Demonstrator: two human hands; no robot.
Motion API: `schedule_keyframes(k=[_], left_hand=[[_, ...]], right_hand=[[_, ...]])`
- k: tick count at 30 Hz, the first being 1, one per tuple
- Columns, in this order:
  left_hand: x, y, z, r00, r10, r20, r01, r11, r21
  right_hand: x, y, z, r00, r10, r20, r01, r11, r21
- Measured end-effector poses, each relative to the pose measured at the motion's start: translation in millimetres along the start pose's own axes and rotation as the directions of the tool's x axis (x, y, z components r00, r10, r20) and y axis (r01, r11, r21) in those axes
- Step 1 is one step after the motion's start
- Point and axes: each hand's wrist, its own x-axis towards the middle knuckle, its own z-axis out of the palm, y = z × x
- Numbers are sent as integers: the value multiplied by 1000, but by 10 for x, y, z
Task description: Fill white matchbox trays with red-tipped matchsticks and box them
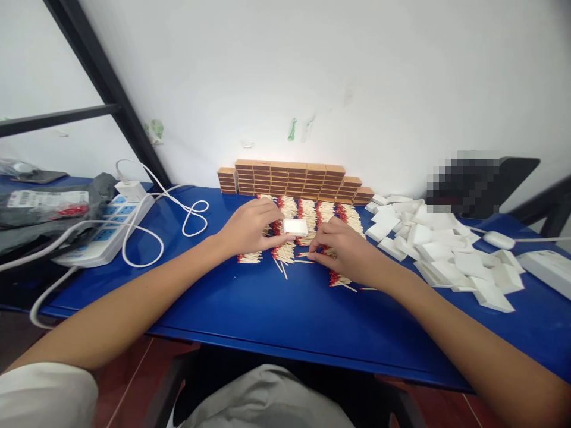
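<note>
- Blue table (pixel 276 315) runs across the view, with a pale wall (pixel 312 77) behind it.
- Red-headed matchsticks (pixel 307 214) lie in rough rows and loose heaps on the middle of the table, between the two hands and just in front of them.
- A few stray sticks lie apart at the near edge of the heap.
- The left hand (pixel 250 229) rests over the left part of the heap, its fingers curled. The thumb and forefinger grip the left end of a small white inner tray (pixel 295 226).
- The tray sits level just above the matchsticks, between the two hands.
- The right hand (pixel 350 252) rests on the right part of the heap. Its fingertips are pinched together on a few matchsticks, low and just below the tray.
- Brown matchbox sleeves (pixel 294 178) are stacked like a low brick wall against the wall, right behind the heap.
- A pile of empty white trays (pixel 441 249) lies to the right of the right hand, near the wrist.
- A computer mouse (pixel 498 239) sits beyond that pile, and farther right still.
- On the far left a white power strip (pixel 107 229) lies beside a grey bag (pixel 49 208).
- A white cable (pixel 187 214) loops from the strip towards the left hand, not touching it.
</note>
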Motion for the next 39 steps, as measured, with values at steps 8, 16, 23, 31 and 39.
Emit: schedule_keyframes(k=[8, 16, 23, 31, 39], left_hand=[[-7, -15, -1, 999, -18, 28, 18, 1000, 0], [-11, -9, 2, 999, -24, 36, 25, 1000, -9], [-14, -11, 1, 999, -16, 30, 16, 1000, 2], [-22, -49, 4, 999, -10, 36, 10, 1000, 3], [-3, -17, -15, 997, -32, 65, 32, 999, 5]], right_hand=[[-9, -4, 39, 1000, -24, 1, 24, 999, -34], [10, -21, 35, 998, 30, 50, -29, 999, -16], [-2, 15, 34, 1000, 11, 18, -11, 1000, -21], [-14, 30, 19, 999, -23, 37, 24, 1000, -20], [5, -24, 12, 999, -4, 42, 5, 1000, -27]])
